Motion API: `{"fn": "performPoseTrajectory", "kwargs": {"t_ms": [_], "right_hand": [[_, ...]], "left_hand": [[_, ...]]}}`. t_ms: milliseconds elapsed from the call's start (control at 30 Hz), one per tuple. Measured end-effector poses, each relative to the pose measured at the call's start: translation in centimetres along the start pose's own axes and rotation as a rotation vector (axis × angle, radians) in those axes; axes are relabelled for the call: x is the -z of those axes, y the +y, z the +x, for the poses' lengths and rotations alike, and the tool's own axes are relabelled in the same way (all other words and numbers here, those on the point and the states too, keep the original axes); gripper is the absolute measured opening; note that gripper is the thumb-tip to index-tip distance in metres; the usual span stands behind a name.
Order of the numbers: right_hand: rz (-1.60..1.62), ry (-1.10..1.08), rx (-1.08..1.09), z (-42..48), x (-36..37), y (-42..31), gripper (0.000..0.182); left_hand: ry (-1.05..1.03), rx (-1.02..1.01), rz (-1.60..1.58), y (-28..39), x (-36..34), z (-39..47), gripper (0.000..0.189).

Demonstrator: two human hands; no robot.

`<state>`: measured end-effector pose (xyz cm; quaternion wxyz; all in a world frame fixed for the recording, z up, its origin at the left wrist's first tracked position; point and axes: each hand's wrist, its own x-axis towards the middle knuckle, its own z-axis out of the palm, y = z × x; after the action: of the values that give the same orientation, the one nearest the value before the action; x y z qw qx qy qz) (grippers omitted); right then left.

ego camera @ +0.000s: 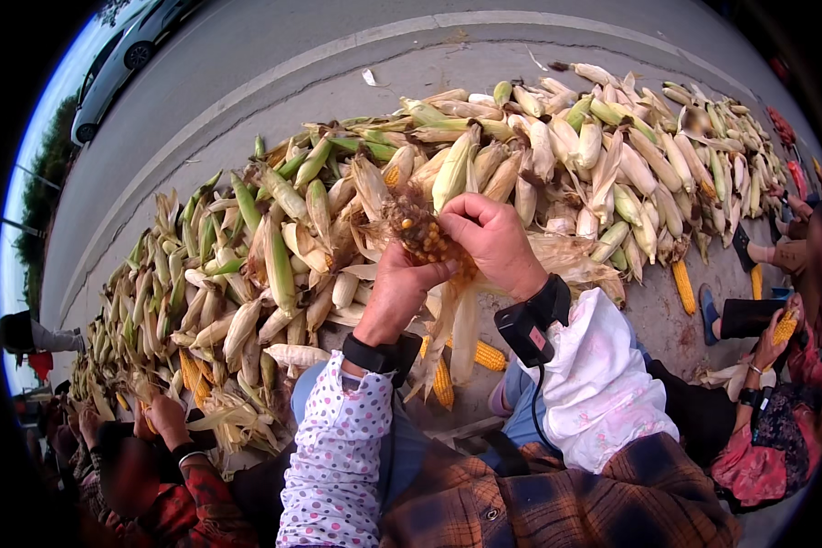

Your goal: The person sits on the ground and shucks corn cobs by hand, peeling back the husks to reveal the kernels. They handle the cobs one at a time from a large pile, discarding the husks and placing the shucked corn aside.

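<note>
Between my hands is a partly husked ear of corn (428, 236) with gappy orange kernels and brown silk at its tip. My left hand (407, 284) closes around its lower side. My right hand (493, 240) pinches at its other side, thumb and forefinger together against the kernels. Pale peeled husk leaves (460, 329) hang below the ear. In front of me lies a long pile of unhusked corn ears (452, 164), with green and dry husks. Below my hands, bare yellow cobs (443, 385) lie on the ground near my legs.
At the right, a co-worker's hand (767, 349) holds a bare cob; another cob (683, 286) lies on the concrete. A co-worker's hands (164, 418) are at lower left beside loose husks (229, 414). A road with a pale kerb line (383, 41) and a parked car (113, 68) lie beyond.
</note>
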<state>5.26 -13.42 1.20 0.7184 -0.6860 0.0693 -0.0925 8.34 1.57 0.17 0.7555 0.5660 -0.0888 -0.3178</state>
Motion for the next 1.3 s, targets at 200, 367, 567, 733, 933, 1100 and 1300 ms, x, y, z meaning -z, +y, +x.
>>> {"fn": "performPoseTrajectory", "kwargs": {"t_ms": [200, 367, 567, 733, 933, 1100, 1300], "right_hand": [[-0.529, 0.013, -0.063, 0.6, 2.9, 1.1, 0.016], [0.151, -0.08, -0.06, 0.1, 2.0, -2.5, 0.025], [0.313, -0.259, -0.151, 0.5, 1.9, -0.4, 0.016], [0.211, -0.085, -0.099, 0.3, 1.1, 0.2, 0.008], [-0.492, 0.042, 0.043, 0.4, 3.6, 1.4, 0.012], [-0.882, 0.22, 0.353, 0.6, 5.7, 3.8, 0.02], [-0.373, -0.1, 0.118, -0.2, 2.6, -0.7, 0.04]], "left_hand": [[0.021, -0.002, -0.032, 0.1, 0.2, -0.1, 0.031], [-0.043, 0.0, -0.056, -0.1, -0.6, 0.0, 0.033], [-0.075, 0.039, 0.008, -0.7, -0.2, 0.2, 0.032], [-0.042, -0.002, -0.016, -0.4, 0.2, 0.2, 0.032], [0.07, -0.126, -0.054, 0.6, 1.1, 0.3, 0.029], [0.068, -0.163, -0.055, 1.0, 1.7, 0.5, 0.04], [0.078, -0.129, -0.078, 1.6, 1.1, -0.1, 0.028]]}}
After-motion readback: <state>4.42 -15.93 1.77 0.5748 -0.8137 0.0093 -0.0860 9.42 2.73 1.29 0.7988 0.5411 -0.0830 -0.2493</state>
